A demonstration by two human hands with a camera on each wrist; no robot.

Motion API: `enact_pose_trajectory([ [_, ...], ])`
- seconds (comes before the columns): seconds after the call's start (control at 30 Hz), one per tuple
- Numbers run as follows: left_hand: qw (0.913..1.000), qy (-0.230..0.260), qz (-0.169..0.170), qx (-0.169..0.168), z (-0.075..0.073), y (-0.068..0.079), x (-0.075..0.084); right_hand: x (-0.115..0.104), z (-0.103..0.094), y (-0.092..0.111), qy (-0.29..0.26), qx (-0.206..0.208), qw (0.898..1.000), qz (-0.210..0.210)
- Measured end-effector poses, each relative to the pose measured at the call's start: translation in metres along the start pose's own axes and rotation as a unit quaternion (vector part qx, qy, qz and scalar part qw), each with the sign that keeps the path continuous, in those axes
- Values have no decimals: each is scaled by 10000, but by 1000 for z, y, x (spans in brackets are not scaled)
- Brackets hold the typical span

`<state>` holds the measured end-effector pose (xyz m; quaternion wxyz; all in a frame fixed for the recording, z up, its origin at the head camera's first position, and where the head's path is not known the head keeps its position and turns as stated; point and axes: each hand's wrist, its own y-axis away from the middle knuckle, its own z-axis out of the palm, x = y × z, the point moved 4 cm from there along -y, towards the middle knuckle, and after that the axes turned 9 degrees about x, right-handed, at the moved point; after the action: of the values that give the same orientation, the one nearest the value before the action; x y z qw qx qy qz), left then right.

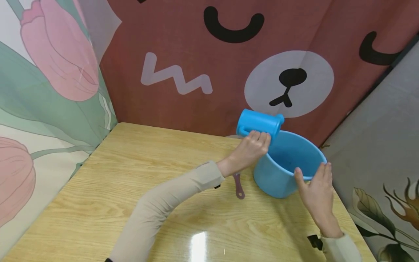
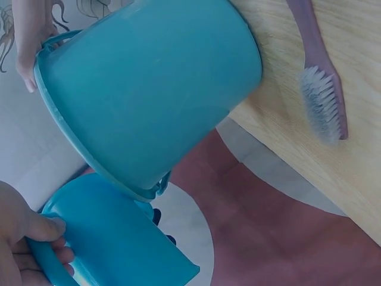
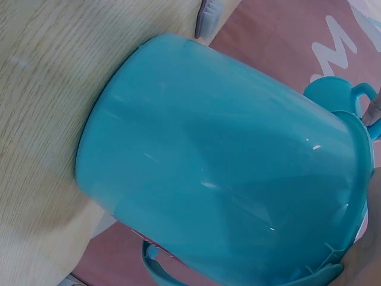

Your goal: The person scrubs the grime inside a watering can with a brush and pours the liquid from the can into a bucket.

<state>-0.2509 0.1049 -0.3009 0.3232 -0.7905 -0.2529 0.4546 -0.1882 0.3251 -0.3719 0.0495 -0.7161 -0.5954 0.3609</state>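
In the head view my left hand (image 1: 255, 147) grips the handle of a blue plastic jug (image 1: 258, 122). The jug lies tipped on its side, its flared end at the left rim of a large blue bucket (image 1: 278, 178). The bucket stands upright on the table. Against its near right rim rests my right hand (image 1: 317, 196), fingers straight and thumb spread. The left wrist view shows thumb and fingers curled round the jug handle (image 2: 50, 262). What the jug holds is hidden.
A purple brush (image 1: 239, 185) with pale bristles (image 2: 321, 104) lies on the wooden table (image 1: 131, 174), left of the bucket, partly hidden by my left arm in the head view. Behind the table hangs a brown bear-face curtain (image 1: 183, 109). A grey patterned cloth (image 1: 370, 145) hangs at the right.
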Motion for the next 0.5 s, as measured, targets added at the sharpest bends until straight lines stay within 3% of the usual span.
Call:
enact_pose_trajectory([
  [0.3, 9997, -122, -138, 184, -1, -1, 5, 1, 0, 0, 8, 62, 10000, -19],
  [0.5, 9996, -289, -32, 57, -3, -4, 7, 1, 0, -1, 30, 84, 10000, -15],
])
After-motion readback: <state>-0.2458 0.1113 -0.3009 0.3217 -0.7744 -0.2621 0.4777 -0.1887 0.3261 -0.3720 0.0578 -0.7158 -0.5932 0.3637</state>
